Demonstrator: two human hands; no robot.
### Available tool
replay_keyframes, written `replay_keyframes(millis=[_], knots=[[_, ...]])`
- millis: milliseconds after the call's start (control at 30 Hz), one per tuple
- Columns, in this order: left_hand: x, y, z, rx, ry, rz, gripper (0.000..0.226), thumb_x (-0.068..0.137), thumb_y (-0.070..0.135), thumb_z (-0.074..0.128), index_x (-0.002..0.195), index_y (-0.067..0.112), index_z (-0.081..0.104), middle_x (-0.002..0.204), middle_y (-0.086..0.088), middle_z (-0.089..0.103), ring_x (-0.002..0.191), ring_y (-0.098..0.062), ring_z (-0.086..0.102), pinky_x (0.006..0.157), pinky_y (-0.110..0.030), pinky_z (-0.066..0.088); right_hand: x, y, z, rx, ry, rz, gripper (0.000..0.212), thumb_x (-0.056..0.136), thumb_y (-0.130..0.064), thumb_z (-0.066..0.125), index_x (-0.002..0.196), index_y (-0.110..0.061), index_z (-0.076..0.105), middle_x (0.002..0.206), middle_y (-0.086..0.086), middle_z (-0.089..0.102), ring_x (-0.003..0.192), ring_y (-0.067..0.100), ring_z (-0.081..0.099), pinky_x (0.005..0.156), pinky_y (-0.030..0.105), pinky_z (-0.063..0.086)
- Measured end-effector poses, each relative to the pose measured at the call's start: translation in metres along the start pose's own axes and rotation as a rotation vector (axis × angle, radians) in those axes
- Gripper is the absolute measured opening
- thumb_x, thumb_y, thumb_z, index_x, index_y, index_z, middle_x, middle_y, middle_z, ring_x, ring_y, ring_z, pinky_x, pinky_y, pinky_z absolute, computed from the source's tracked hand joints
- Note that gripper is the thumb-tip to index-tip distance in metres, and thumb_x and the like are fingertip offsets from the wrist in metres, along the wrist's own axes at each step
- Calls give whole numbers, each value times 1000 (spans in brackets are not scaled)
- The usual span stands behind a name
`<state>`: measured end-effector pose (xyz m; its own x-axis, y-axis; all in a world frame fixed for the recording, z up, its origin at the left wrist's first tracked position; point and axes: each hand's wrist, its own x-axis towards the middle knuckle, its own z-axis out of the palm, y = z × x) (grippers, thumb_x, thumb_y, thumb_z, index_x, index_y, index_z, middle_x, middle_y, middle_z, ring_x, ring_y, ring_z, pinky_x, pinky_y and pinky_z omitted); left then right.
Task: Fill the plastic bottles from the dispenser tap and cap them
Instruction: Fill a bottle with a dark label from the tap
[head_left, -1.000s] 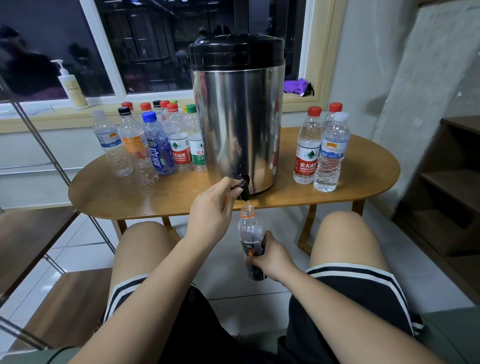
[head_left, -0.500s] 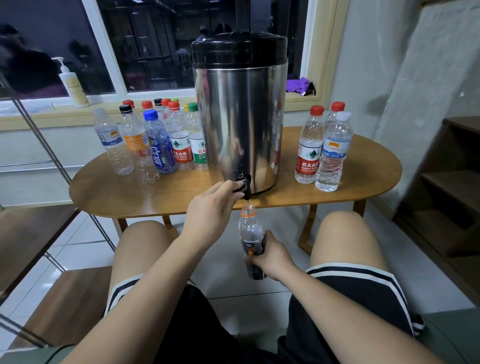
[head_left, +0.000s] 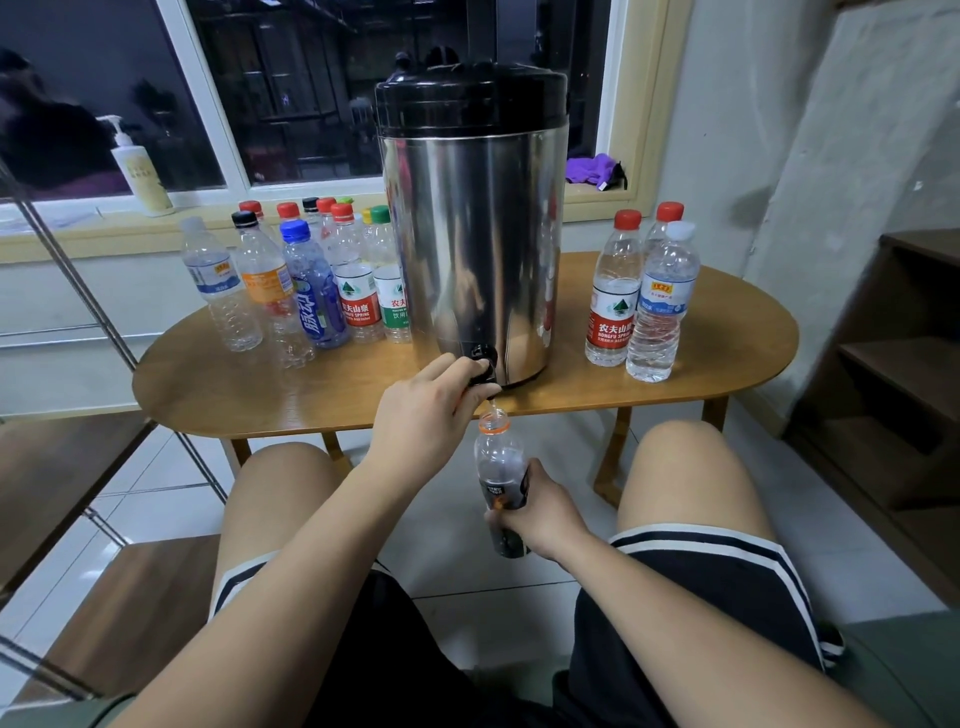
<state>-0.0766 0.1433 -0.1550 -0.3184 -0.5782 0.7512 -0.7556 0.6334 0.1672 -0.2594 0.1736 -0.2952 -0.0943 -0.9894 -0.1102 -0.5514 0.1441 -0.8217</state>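
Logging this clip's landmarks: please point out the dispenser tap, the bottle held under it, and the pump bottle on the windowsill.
dispenser tap (head_left: 485, 361), head view, black knob.
held bottle (head_left: 498, 457), head view, upper body above label.
pump bottle (head_left: 143, 179), head view, cream body.

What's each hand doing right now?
Left hand: closed, fingers gripping the tap.
Right hand: closed, holding the uncapped bottle under the tap.

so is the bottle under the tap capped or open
Open: the dark-labelled bottle has no cap on its orange-ringed mouth, below the dispenser tap; the right hand grips it upright.
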Motion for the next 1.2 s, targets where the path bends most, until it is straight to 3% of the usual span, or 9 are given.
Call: replay_keyframes(millis=[133,300,833,933,1100,1200], knots=[[4,-4,-4,8,21,15,35,111,43,55,118,16,75,98,2,69,73,-25,67,54,-40,55,0,0,0,1,-11,-3,59,78,-37,92,119,-28,51,111,-8,71,101,16,67,86,34,57],[22,-4,-13,-3,22,-16,40,112,50,50,108,18,74,94,3,67,73,-24,63,58,-40,52,-1,0,-2,1,-10,1,57,80,-34,92,118,-26,51,109,-9,71,98,14,67,86,34,57],[16,6,-13,-175,-5,-157,25,111,41,59,116,20,73,98,8,72,84,-13,63,70,-36,53,-1,-1,-2,-2,-16,-4,59,80,-36,92,119,-28,49,116,-4,71,105,22,68,85,36,55],[17,9,-15,-246,-5,-230,23,112,40,59,122,23,72,97,12,72,87,-8,63,73,-28,50,0,-2,-2,1,-9,-4,60,78,-37,93,118,-28,49,116,-5,72,105,22,69,89,38,57],[23,11,-17,-262,10,-255,18,111,34,62,103,19,71,85,13,63,79,-6,55,67,-11,37,0,-1,-2,15,-3,7,59,78,-35,94,117,-28,50,113,-6,72,104,21,69,91,39,58],[21,11,-17,-269,16,-242,17,111,33,63,101,20,70,84,12,64,78,-6,56,67,-13,39,-1,-2,-2,11,-6,0,59,79,-35,94,118,-27,51,115,-5,72,105,21,69,90,37,57]])
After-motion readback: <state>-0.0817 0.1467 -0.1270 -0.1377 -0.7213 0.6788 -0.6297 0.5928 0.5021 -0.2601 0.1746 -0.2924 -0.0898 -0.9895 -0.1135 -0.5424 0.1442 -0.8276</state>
